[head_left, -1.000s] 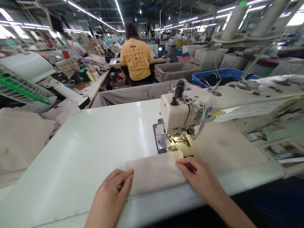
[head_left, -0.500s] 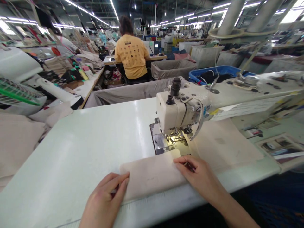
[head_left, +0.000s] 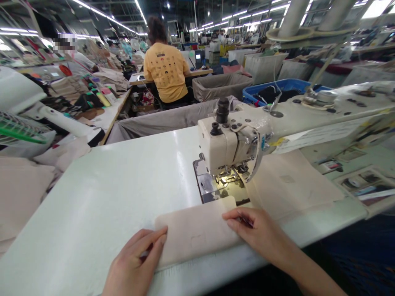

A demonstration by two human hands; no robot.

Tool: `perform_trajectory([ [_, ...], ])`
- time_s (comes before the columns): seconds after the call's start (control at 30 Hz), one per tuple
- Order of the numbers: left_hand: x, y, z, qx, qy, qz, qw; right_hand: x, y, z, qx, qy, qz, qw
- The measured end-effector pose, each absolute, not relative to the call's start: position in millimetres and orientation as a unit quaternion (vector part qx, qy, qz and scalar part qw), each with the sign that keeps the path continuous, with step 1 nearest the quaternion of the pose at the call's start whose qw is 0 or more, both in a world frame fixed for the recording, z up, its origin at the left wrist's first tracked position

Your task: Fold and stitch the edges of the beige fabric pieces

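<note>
Cloth panel (head_left: 197, 238): pale beige, flat near the front edge of the counter, longer from side to side, its rounded far right corner over the near edge of the metal plate.
Left hand (head_left: 135, 257): at the panel's left end; thumb and forefinger brought together, pinching the edge; remaining fingers curled in behind the forefinger; back of the hand turned up, wrist toward the bottom of the view.
Right hand (head_left: 254, 230): at the panel's right end, near the far corner; thumb and forefinger pinching the cloth, forefinger slightly beyond the thumb; knuckles arched, forearm slanting to the lower right.
Sewing machine (head_left: 219, 142): head standing just beyond the panel, its lamp lighting the metal plate (head_left: 206, 185) below.
Second cloth (head_left: 286, 179): beige, flat to the right of the metal plate, partly under the machine arm.
Counter (head_left: 129, 197): pale green, glossy, bearing panel and machine.
Co-worker (head_left: 166, 72): seated beyond, back turned, yellow shirt.
</note>
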State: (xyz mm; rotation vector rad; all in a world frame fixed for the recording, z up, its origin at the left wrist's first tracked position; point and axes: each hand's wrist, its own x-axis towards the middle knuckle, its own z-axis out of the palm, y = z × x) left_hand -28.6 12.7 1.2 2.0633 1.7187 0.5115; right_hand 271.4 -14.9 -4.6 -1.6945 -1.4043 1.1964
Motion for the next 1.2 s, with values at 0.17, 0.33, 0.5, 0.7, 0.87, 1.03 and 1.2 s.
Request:
perform_trajectory([
  [0.17, -30.0, 12.3, 1.3, 0.736, 0.619, 0.179, 0.209, 273.4, -13.1, -5.9, -0.651, -0.528, 0.431, 0.334],
  [0.33, -35.0, 12.2, -1.6, 0.732, 0.623, 0.176, 0.21, 275.8, -15.0, -5.5, -0.639, -0.537, 0.446, 0.321],
  [0.5, -35.4, 13.9, -0.9, 0.725, 0.626, 0.179, 0.227, 277.5, -15.7, -4.9, -0.638, -0.531, 0.467, 0.304],
  [0.7, -33.8, 14.4, 1.0, 0.718, 0.628, 0.179, 0.24, 278.8, -14.6, -6.1, -0.634, -0.534, 0.469, 0.304],
  [0.87, -36.5, 12.8, -2.0, 0.717, 0.631, 0.181, 0.237, 279.2, -13.4, -5.9, -0.635, -0.535, 0.468, 0.304],
  [1.03, -36.5, 12.2, -3.4, 0.718, 0.631, 0.184, 0.23, 279.0, -12.8, -6.2, -0.637, -0.534, 0.471, 0.296],
  [1.2, -36.3, 12.8, -2.1, 0.719, 0.627, 0.184, 0.235, 278.8, -12.3, -6.7, -0.638, -0.53, 0.473, 0.297],
])
